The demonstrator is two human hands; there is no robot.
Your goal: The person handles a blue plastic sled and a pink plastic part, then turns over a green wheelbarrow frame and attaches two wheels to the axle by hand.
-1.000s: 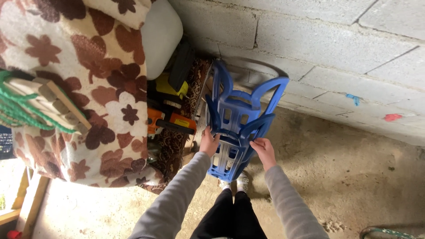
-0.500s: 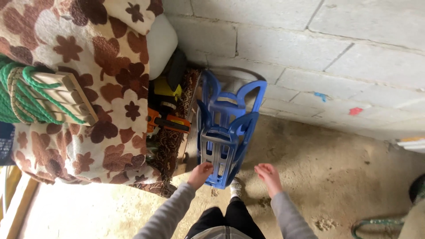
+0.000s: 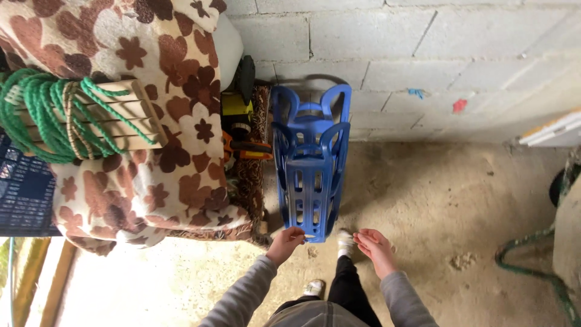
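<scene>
A blue plastic chair point(image 3: 311, 160) leans folded against the grey block wall point(image 3: 423, 54), its lower end near my feet. My left hand point(image 3: 285, 242) reaches to the chair's bottom edge, fingertips at or just touching it. My right hand point(image 3: 375, 247) hovers to the right of the chair, fingers loosely apart, holding nothing. My grey sleeves and dark trousers show at the bottom.
A pile draped in a brown flowered blanket point(image 3: 145, 151) stands at the left, with green rope point(image 3: 42, 115) wound on a wooden frame. Yellow and orange tools point(image 3: 242, 130) sit between pile and chair. A green hose point(image 3: 532, 266) lies at right on the sandy floor.
Both hands gripped the chair a second ago and have since let go and drawn back. The chair now rests lower and upright against the wall.
</scene>
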